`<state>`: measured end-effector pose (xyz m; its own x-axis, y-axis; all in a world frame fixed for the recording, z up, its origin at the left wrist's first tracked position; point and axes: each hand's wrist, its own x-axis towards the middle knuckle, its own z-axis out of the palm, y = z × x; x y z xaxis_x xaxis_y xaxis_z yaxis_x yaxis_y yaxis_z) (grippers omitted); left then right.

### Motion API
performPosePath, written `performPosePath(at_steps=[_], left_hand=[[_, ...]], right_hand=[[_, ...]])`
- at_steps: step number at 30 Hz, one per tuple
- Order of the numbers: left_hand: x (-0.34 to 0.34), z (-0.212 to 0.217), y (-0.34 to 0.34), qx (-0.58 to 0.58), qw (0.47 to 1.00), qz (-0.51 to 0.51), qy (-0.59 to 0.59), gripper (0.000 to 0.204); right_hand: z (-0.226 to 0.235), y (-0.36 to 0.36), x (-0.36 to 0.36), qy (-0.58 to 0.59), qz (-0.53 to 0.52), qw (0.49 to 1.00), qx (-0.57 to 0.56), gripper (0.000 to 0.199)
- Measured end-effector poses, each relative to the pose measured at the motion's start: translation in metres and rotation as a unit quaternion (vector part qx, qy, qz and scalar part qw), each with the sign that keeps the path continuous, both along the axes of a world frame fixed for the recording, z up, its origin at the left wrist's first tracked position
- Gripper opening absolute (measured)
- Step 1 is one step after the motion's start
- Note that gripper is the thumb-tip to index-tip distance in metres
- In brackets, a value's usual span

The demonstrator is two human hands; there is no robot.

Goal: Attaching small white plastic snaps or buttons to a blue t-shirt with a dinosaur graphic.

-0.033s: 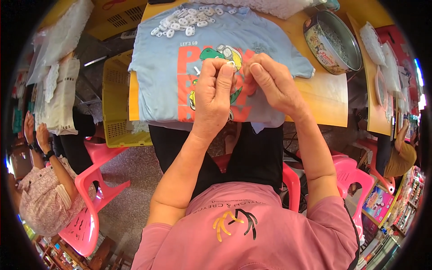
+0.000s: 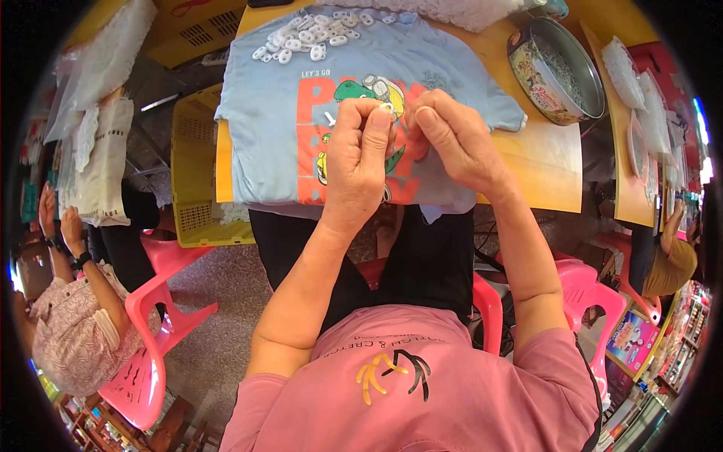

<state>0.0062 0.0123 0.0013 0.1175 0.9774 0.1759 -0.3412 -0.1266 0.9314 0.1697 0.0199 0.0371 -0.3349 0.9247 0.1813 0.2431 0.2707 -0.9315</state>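
Note:
Above a light blue printed T-shirt [image 2: 263,135] spread on the table, my left hand [image 2: 360,154] pinches a small white plastic piece [image 2: 386,108] between thumb and forefinger. Only a bit of the piece shows at the fingertips. Close beside it on the right, my right hand [image 2: 463,143] is closed too, thumb pressed to forefinger. What its fingers hold, if anything, is too small or hidden. A heap of small white plastic pieces with holes [image 2: 309,34] lies on the far part of the shirt.
An oval tin [image 2: 561,113] with small clear bits inside stands on the yellow table [image 2: 546,162] at the far right. White bagged material [image 2: 452,9] lies along the back. Left of the table is a yellow crate [image 2: 194,173]. A pink chair [image 2: 147,361] and co-worker [image 2: 83,324] are at left.

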Motion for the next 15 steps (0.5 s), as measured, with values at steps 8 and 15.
performPosePath(at_steps=[8,15], left_hand=[[0.000,0.001,-0.001,-0.005,1.000,0.010,0.007,0.011],[-0.002,0.000,-0.003,-0.003,0.999,-0.001,0.036,0.010]], right_hand=[[-0.011,0.008,-0.005,-0.074,0.011,0.988,0.135,0.021],[-0.013,0.009,-0.008,-0.070,0.010,0.984,0.166,0.015]])
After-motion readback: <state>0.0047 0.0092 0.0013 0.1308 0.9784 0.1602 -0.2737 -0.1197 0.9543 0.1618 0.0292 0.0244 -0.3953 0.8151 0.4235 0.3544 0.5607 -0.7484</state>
